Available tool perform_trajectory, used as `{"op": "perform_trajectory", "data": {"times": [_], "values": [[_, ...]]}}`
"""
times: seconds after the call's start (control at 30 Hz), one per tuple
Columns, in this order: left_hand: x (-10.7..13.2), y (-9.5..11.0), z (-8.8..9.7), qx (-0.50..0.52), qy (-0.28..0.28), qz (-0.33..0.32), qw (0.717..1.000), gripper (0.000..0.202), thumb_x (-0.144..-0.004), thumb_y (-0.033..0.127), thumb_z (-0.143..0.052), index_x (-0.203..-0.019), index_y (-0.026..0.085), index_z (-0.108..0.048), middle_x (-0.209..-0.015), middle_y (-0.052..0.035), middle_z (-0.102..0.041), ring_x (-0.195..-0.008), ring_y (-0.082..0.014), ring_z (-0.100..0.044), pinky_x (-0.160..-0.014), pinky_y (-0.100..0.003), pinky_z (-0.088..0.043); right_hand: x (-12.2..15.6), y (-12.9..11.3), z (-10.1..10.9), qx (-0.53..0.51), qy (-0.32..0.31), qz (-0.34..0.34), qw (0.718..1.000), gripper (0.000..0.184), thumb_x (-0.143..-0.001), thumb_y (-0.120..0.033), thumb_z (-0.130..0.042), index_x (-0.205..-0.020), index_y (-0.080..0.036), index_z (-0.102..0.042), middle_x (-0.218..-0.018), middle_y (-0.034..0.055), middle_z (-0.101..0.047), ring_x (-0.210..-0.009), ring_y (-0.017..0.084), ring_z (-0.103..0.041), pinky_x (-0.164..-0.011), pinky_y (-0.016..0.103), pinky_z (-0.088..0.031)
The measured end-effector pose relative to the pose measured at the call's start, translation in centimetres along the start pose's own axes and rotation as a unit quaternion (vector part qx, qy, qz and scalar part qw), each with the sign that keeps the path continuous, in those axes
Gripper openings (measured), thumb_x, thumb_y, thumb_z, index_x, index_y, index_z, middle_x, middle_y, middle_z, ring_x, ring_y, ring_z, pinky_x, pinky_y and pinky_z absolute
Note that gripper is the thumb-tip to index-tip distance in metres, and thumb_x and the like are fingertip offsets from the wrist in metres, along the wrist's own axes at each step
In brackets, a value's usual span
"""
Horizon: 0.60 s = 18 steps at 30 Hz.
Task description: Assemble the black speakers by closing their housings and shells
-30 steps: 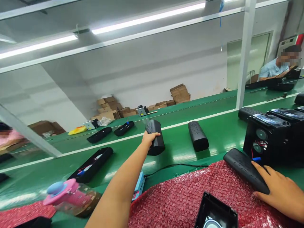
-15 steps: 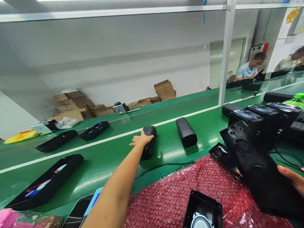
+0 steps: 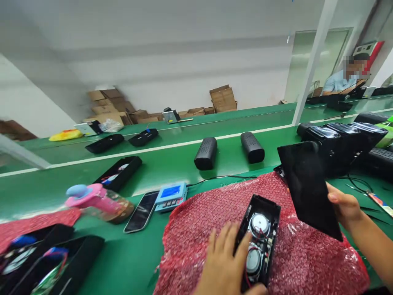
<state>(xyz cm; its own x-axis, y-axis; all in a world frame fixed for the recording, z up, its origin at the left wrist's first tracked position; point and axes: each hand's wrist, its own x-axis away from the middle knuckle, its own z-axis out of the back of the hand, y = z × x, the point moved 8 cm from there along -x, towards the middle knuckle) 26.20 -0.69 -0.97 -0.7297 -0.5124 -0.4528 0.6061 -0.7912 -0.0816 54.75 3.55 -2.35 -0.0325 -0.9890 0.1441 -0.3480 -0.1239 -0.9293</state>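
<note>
A black speaker housing [image 3: 274, 223] with two round speaker drivers and red wires lies open side up on red bubble wrap [image 3: 196, 229]. My left hand [image 3: 222, 262] reaches over its lower left edge, open, fingers stretched and a little apart; whether it touches the housing I cannot tell. On the right, my right hand [image 3: 345, 207] is closed on the edge of a flat black panel [image 3: 307, 184], held tilted above the wrap. Part of another black piece [image 3: 280, 171] shows behind that panel. Two finished-looking black speakers [image 3: 206, 153] rest on the green belt.
Left of the wrap lie a blue meter [image 3: 171, 196], a phone [image 3: 141, 212] and a pink-topped bottle [image 3: 101, 200]. Open black housings [image 3: 82, 262] sit at lower left. Several black speaker units [image 3: 331, 141] stand at right, near cables. A co-worker [image 3: 340, 82] sits across the belt.
My left hand has let go of the speaker on the belt and come back to the open housing. The black panel in my right hand has turned, and the view has shifted.
</note>
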Motion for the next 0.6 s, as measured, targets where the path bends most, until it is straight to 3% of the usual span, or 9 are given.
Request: {"op": "perform_trajectory", "data": {"times": [0.07,0.17,0.27,0.33,0.5,0.6], "values": [[2.5,2.7,0.4,-0.022,0.098,0.028,0.995,0.029,-0.082,0.049,-0.052,-0.098,0.027,-0.063,-0.107,-0.0027,-0.068,-0.099,-0.0242,-0.059,-0.103,-0.045,-0.028,0.2,-0.4,-1.9,0.013,-0.028,-0.001,1.000,0.061,-0.050,-0.040,-0.072,-0.109,-0.035,-0.057,-0.097,-0.0005,-0.068,-0.079,0.022,-0.065,-0.066,0.030,-0.053],[4.2,4.5,0.2,0.024,0.161,0.083,0.983,0.028,-0.086,0.044,-0.046,-0.076,0.022,-0.060,-0.089,-0.0017,-0.069,-0.078,-0.0187,-0.060,-0.097,-0.041,-0.031,0.5,-0.9,-4.7,0.034,-0.062,-0.008,0.997,0.067,-0.051,-0.038,-0.073,-0.115,-0.035,-0.053,-0.094,-0.0011,-0.067,-0.073,0.020,-0.065,-0.061,0.029,-0.053],[4.3,3.3,0.2,0.084,0.078,0.106,0.988,0.004,-0.078,0.021,-0.055,-0.076,0.021,-0.058,-0.093,0.0012,-0.068,-0.074,-0.0159,-0.058,-0.077,-0.033,-0.041,1.2,-1.3,-7.0,0.056,-0.086,-0.013,0.995,0.068,-0.049,-0.037,-0.077,-0.113,-0.034,-0.055,-0.089,-0.0014,-0.067,-0.068,0.019,-0.064,-0.058,0.027,-0.052],[5.1,0.7,0.7,0.086,0.004,0.131,0.988,0.012,-0.073,0.010,-0.056,-0.078,0.021,-0.059,-0.101,0.0005,-0.068,-0.081,-0.0171,-0.060,-0.072,-0.033,-0.042,1.8,-1.3,-8.0,0.066,-0.098,-0.013,0.993,0.068,-0.047,-0.036,-0.079,-0.111,-0.034,-0.056,-0.091,-0.0019,-0.067,-0.072,0.018,-0.064,-0.060,0.026,-0.053],[9.6,-5.7,3.2,0.035,-0.079,0.178,0.980,0.024,-0.075,0.003,-0.049,-0.081,0.022,-0.063,-0.113,-0.0006,-0.066,-0.094,-0.0193,-0.062,-0.093,-0.043,-0.038,2.6,-0.1,-8.1,0.110,-0.119,-0.030,0.986,0.071,-0.047,-0.038,-0.083,-0.113,-0.038,-0.057,-0.101,-0.0007,-0.066,-0.077,0.020,-0.065,-0.062,0.026,-0.055],[11.7,-6.7,3.8,0.001,-0.098,0.225,0.969,0.022,-0.077,0.007,-0.051,-0.087,0.022,-0.063,-0.121,-0.0008,-0.063,-0.105,-0.0252,-0.057,-0.100,-0.054,-0.032,2.0,1.0,-7.8,0.141,-0.123,-0.040,0.982,0.077,-0.048,-0.041,-0.083,-0.118,-0.041,-0.053,-0.108,0.0005,-0.065,-0.080,0.022,-0.065,-0.063,0.027,-0.055]]}}
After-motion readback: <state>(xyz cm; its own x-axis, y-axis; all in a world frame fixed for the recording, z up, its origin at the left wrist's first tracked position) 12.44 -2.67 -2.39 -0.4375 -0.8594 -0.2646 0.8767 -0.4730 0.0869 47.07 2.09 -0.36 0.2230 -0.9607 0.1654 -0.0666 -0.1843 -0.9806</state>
